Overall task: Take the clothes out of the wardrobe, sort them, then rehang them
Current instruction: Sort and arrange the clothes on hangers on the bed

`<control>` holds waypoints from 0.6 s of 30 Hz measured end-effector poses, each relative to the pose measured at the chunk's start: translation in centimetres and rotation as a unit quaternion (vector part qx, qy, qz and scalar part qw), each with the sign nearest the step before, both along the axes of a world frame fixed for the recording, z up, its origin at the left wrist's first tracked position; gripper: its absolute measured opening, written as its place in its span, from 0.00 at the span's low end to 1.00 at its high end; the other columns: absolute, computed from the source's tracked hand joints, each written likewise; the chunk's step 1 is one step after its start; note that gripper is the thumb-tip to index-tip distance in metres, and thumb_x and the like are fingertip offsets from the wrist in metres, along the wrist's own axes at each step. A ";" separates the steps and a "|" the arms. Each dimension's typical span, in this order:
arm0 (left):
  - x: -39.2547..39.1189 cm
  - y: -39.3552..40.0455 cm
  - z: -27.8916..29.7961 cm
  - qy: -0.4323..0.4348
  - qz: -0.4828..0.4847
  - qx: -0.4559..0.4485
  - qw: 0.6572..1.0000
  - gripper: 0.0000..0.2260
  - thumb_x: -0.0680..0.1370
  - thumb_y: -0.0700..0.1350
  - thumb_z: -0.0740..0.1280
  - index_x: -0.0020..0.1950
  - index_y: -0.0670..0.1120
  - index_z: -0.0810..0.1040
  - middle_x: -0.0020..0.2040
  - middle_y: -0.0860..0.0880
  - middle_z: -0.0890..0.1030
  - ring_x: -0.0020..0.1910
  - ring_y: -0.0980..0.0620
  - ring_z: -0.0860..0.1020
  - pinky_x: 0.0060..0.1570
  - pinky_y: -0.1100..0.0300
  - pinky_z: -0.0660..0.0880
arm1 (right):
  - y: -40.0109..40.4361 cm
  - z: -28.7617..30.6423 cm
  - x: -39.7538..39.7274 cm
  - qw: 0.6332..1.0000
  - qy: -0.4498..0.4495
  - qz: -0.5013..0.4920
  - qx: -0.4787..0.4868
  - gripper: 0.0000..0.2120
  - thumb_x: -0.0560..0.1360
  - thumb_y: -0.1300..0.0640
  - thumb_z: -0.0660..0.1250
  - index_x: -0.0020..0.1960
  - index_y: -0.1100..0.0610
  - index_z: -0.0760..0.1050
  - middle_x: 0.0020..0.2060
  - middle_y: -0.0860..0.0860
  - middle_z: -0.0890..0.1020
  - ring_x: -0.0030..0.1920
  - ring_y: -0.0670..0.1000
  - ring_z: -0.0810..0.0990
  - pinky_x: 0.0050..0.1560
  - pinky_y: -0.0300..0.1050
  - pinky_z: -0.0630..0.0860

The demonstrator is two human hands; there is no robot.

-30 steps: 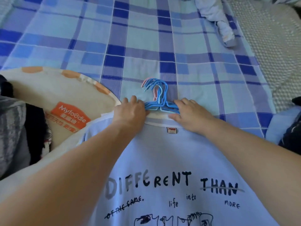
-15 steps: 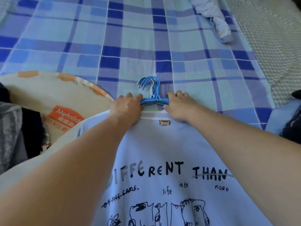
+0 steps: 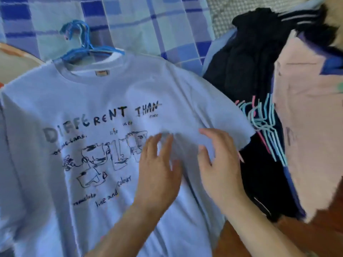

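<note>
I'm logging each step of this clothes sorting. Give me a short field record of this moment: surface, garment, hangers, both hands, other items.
surface: blue checked bedsheet
garment: light blue T-shirt with black lettering, spread flat, front up
hangers: blue hangers bunched at its collar
left hand: left hand open, flat on the shirt
right hand: right hand open, fingers spread over the shirt's sleeve side
other items: dark clothes, loose hangers, pink garment to the right
</note>
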State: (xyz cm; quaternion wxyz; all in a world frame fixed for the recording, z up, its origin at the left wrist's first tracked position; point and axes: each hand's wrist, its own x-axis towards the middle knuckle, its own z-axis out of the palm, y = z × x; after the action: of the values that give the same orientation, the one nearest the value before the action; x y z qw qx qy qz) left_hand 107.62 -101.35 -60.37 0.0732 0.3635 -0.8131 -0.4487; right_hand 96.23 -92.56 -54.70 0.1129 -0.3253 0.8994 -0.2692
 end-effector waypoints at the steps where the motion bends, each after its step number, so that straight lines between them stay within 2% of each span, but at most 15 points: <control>1: -0.4 3.6 0.8 0.026 -0.011 0.018 0.999 0.26 0.77 0.46 0.63 0.76 0.48 0.69 0.74 0.43 0.66 0.73 0.41 0.66 0.71 0.43 0.68 | 3.0 1.2 0.2 1.000 0.008 -0.010 -0.010 0.15 0.78 0.61 0.63 0.64 0.55 0.75 0.57 0.40 0.72 0.61 0.47 0.74 0.63 0.35 0.67; 3: -1.2 8.7 1.5 0.043 -0.033 0.035 0.998 0.26 0.80 0.49 0.61 0.78 0.52 0.65 0.77 0.45 0.62 0.75 0.43 0.63 0.74 0.46 0.65 | 8.4 3.0 0.2 0.999 0.008 -0.046 -0.020 0.14 0.79 0.60 0.62 0.63 0.55 0.76 0.57 0.42 0.74 0.61 0.44 0.74 0.62 0.34 0.68; 5: -1.6 13.1 0.4 -0.002 -0.071 0.010 0.997 0.26 0.81 0.52 0.59 0.80 0.54 0.61 0.79 0.44 0.57 0.78 0.40 0.58 0.75 0.44 0.62 | 14.1 4.6 -0.5 0.995 -0.017 -0.092 -0.020 0.13 0.80 0.59 0.61 0.63 0.53 0.76 0.57 0.43 0.76 0.60 0.42 0.75 0.60 0.34 0.70; 7: -1.5 15.9 -2.1 -0.124 -0.128 -0.066 0.982 0.28 0.81 0.56 0.58 0.81 0.54 0.60 0.81 0.41 0.54 0.80 0.35 0.54 0.73 0.36 0.63 | 19.0 5.3 -2.0 0.990 -0.046 -0.133 -0.010 0.12 0.81 0.59 0.61 0.62 0.50 0.75 0.55 0.41 0.75 0.58 0.41 0.75 0.57 0.32 0.71; 9: -1.4 16.8 -4.3 -0.248 -0.184 -0.114 0.944 0.31 0.79 0.60 0.56 0.82 0.56 0.57 0.82 0.40 0.50 0.80 0.33 0.51 0.71 0.34 0.64 | 23.0 5.2 -4.0 0.986 -0.077 -0.147 0.009 0.13 0.79 0.60 0.62 0.61 0.49 0.75 0.53 0.37 0.74 0.57 0.40 0.75 0.55 0.28 0.70; 11: -2.7 16.2 -5.2 -0.335 -0.222 -0.102 0.910 0.32 0.79 0.63 0.55 0.82 0.58 0.52 0.83 0.43 0.46 0.80 0.35 0.50 0.73 0.36 0.60 | 26.7 5.0 -6.4 0.983 -0.118 -0.130 0.054 0.13 0.79 0.60 0.63 0.61 0.49 0.75 0.51 0.35 0.72 0.55 0.40 0.75 0.54 0.27 0.70; 12: -4.0 15.5 -5.1 -0.368 -0.237 -0.078 0.896 0.32 0.80 0.62 0.56 0.82 0.58 0.50 0.83 0.43 0.45 0.81 0.36 0.50 0.75 0.38 0.59 | 28.2 4.9 -7.5 0.981 -0.136 -0.107 0.089 0.13 0.79 0.60 0.63 0.62 0.49 0.75 0.52 0.37 0.72 0.56 0.41 0.76 0.55 0.31 0.71; 13: -5.5 14.5 -4.5 -0.394 -0.238 -0.042 0.887 0.30 0.81 0.61 0.57 0.82 0.57 0.52 0.83 0.43 0.47 0.81 0.37 0.51 0.76 0.40 0.59 | 29.3 4.7 -8.5 0.977 -0.148 -0.086 0.125 0.13 0.80 0.60 0.63 0.62 0.50 0.75 0.53 0.40 0.73 0.57 0.45 0.76 0.57 0.37 0.73; 15: -9.0 13.1 -1.2 -0.404 -0.176 0.080 0.894 0.23 0.83 0.54 0.60 0.78 0.49 0.67 0.79 0.40 0.62 0.76 0.39 0.64 0.74 0.47 0.64 | 31.2 5.1 -10.1 0.969 -0.167 -0.068 0.171 0.14 0.79 0.59 0.63 0.64 0.52 0.76 0.57 0.48 0.75 0.58 0.50 0.77 0.60 0.46 0.73; 16: -10.0 12.8 0.9 -0.391 -0.143 0.106 0.903 0.20 0.84 0.51 0.61 0.74 0.45 0.73 0.75 0.40 0.70 0.72 0.39 0.69 0.71 0.49 0.67 | 31.7 5.6 -10.6 0.965 -0.183 -0.062 0.178 0.14 0.79 0.59 0.62 0.64 0.53 0.76 0.57 0.50 0.76 0.59 0.52 0.78 0.61 0.47 0.73; 18: -10.7 13.2 4.3 -0.370 -0.091 0.106 0.918 0.18 0.84 0.48 0.61 0.71 0.42 0.75 0.70 0.41 0.76 0.68 0.41 0.74 0.66 0.53 0.69 | 31.2 6.3 -11.2 0.961 -0.223 -0.054 0.153 0.14 0.80 0.59 0.62 0.64 0.54 0.77 0.58 0.50 0.78 0.59 0.52 0.78 0.60 0.43 0.72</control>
State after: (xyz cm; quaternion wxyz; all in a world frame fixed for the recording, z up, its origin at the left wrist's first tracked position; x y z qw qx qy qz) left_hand 96.97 -88.15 -56.03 -0.3135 0.4337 -0.7592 -0.3704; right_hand 85.02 -61.31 -48.37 0.3439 -0.1871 0.8982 -0.1998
